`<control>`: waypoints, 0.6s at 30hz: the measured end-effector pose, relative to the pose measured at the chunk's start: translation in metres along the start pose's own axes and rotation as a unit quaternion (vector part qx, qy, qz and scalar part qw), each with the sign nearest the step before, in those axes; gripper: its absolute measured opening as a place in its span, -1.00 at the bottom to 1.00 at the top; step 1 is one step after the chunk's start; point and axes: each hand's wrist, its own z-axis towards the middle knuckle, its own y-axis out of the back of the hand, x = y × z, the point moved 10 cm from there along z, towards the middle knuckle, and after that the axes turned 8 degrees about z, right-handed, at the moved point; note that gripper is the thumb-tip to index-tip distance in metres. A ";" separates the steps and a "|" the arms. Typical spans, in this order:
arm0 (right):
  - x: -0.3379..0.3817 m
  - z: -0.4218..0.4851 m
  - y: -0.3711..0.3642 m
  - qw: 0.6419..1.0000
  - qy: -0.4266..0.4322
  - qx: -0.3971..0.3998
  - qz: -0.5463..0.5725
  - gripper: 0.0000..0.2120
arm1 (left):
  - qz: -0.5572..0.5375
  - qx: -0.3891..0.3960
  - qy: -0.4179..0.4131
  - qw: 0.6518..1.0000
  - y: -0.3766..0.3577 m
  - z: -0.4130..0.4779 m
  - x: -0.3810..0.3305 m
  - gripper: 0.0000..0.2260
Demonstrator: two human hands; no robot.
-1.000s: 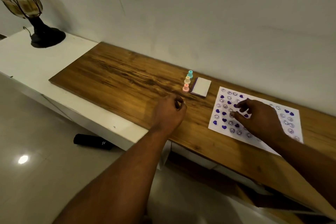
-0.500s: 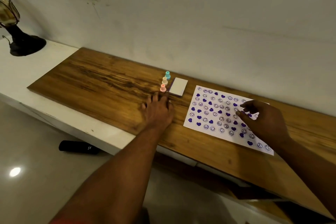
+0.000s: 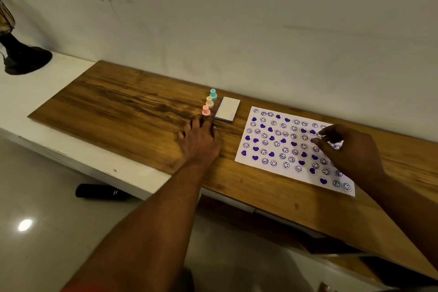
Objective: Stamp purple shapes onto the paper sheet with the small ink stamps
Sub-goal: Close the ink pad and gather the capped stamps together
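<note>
The white paper sheet [image 3: 244, 156] lies on the wooden board, covered with several purple hearts and smiley prints. Three small stamps stand in a row left of it: teal [image 3: 213, 94], cream [image 3: 209, 101] and pink [image 3: 206, 110]. A white ink pad [image 3: 227, 109] with a purple edge lies beside them. My left hand [image 3: 200, 142] rests flat on the wood, its fingertips just short of the pink stamp. My right hand [image 3: 348, 149] is over the sheet's right half with bent fingers, the tips near the paper. No stamp shows between its thumb and forefinger.
The wooden board [image 3: 118, 106] sits on a white ledge [image 3: 71, 149] against the wall. A dark lamp base [image 3: 21, 57] stands at the far left. On the tiled floor below the ledge lies a black cylinder [image 3: 102, 192].
My left hand went from a fist to flat on the wood and slid toward the pink stamp. My right hand shifted right across the sheet. The view swung right.
</note>
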 end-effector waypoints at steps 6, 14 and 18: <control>-0.008 -0.003 0.008 0.994 -0.031 0.012 -0.102 -0.48 | -0.011 -0.033 -0.020 0.999 0.014 -0.013 -0.006 -0.59; -0.032 -0.016 -0.008 0.970 -0.090 0.134 -0.180 -0.09 | 0.023 0.009 -0.245 0.969 0.009 -0.048 -0.068 -0.45; -0.035 -0.013 -0.012 0.976 -0.093 0.125 -0.149 -0.11 | 0.029 0.025 -0.222 0.974 0.002 -0.042 -0.064 -0.42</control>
